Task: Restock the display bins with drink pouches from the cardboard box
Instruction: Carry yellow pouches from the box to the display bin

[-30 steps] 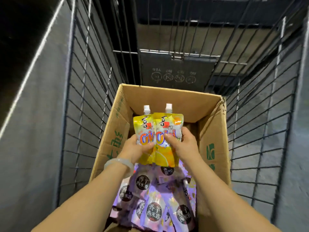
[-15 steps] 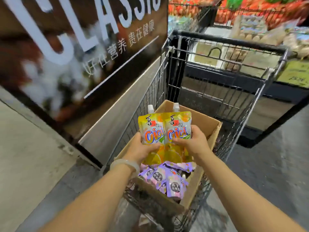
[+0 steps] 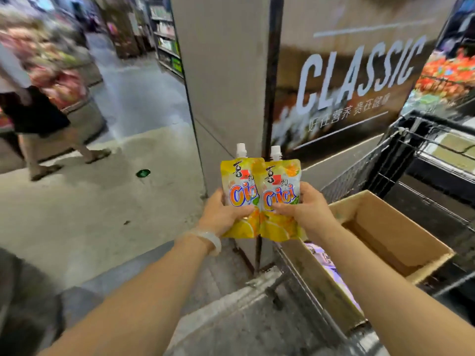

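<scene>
Hands (image 3: 223,214) (image 3: 305,211) grip pouches (image 3: 259,199); pillar (image 3: 221,86) ahead, cart (image 3: 401,160) right.

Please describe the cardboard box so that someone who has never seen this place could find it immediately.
Look to the right of the big wall sign reading CLASSIC, where a black wire shopping cart stands. The cardboard box sits inside it, open at the top, just right of the right hand. It is the only plain brown thing there, with purple pouches inside.
</scene>
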`<action>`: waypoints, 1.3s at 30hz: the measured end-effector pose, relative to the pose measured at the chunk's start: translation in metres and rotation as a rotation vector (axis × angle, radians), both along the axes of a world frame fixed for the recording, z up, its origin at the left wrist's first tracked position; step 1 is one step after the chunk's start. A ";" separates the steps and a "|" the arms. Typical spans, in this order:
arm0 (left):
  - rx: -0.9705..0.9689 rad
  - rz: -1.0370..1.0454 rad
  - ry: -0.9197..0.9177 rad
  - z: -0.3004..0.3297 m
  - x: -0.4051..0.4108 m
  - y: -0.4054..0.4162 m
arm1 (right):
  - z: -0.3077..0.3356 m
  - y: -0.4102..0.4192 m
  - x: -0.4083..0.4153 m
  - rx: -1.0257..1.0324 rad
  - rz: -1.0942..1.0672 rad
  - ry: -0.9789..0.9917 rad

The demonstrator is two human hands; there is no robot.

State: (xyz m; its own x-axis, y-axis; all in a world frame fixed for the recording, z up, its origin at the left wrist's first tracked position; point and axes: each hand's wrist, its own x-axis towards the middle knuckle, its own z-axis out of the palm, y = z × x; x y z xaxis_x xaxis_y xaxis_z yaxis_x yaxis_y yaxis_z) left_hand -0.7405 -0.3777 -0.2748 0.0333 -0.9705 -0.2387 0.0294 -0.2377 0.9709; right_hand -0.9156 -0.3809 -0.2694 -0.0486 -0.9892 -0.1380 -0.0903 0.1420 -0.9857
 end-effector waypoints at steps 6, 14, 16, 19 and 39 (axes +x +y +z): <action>-0.050 0.281 0.011 0.022 0.160 0.104 | 0.022 0.054 0.168 0.006 0.215 -0.105; -0.116 0.580 0.027 0.063 0.343 0.271 | 0.055 0.167 0.381 -0.039 0.541 -0.179; -0.142 0.660 0.025 0.071 0.380 0.312 | 0.063 0.199 0.428 -0.034 0.641 -0.217; -0.174 0.790 0.034 0.084 0.425 0.366 | 0.073 0.239 0.491 -0.033 0.766 -0.220; -0.211 1.574 -0.091 0.104 0.595 0.635 | 0.090 0.471 0.797 -0.113 1.510 -0.164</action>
State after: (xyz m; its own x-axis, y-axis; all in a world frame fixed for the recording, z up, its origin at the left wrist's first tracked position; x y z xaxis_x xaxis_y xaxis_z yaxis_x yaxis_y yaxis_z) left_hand -0.1457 0.2576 -0.1710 0.9982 0.0316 -0.0508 0.0472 0.1059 0.9933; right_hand -0.1182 0.0903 -0.1793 0.9940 -0.1030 0.0361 0.0306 -0.0545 -0.9980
